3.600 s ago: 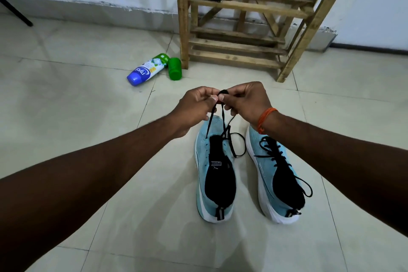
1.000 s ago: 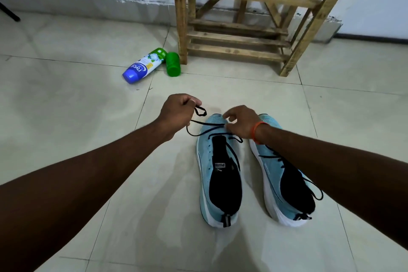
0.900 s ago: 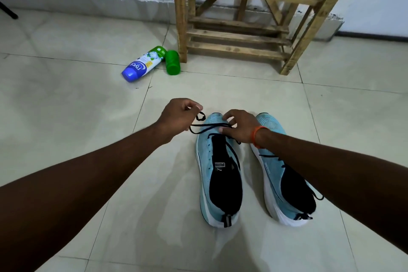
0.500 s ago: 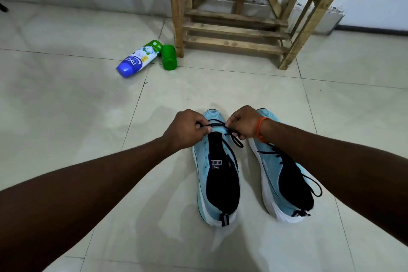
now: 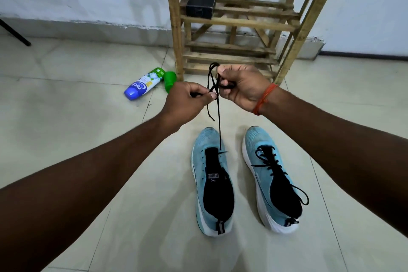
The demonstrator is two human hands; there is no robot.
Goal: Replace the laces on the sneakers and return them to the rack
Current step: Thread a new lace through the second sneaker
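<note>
Two light blue sneakers stand side by side on the tiled floor, toes toward the rack. The left sneaker [image 5: 212, 181] has almost no lacing; a black lace [image 5: 218, 117] rises taut from its lowest right eyelet to my hands. My left hand [image 5: 187, 101] pinches the lace between thumb and fingers. My right hand [image 5: 240, 86], with an orange thread on its wrist, grips a loop of the same lace just above. The right sneaker [image 5: 271, 179] is laced in black, its ends loose. The wooden rack [image 5: 234, 22] stands behind.
A black box [image 5: 200, 5] sits on the rack's middle shelf. A blue and white bottle [image 5: 143, 84] lies on the floor left of the rack, a green cap [image 5: 170, 79] beside it. A dark rod [image 5: 15, 33] leans at the far left by the wall.
Both hands have risen from the left sneaker's toe area, pulling the lace up and taut. The view has tilted up, showing more of the rack.
</note>
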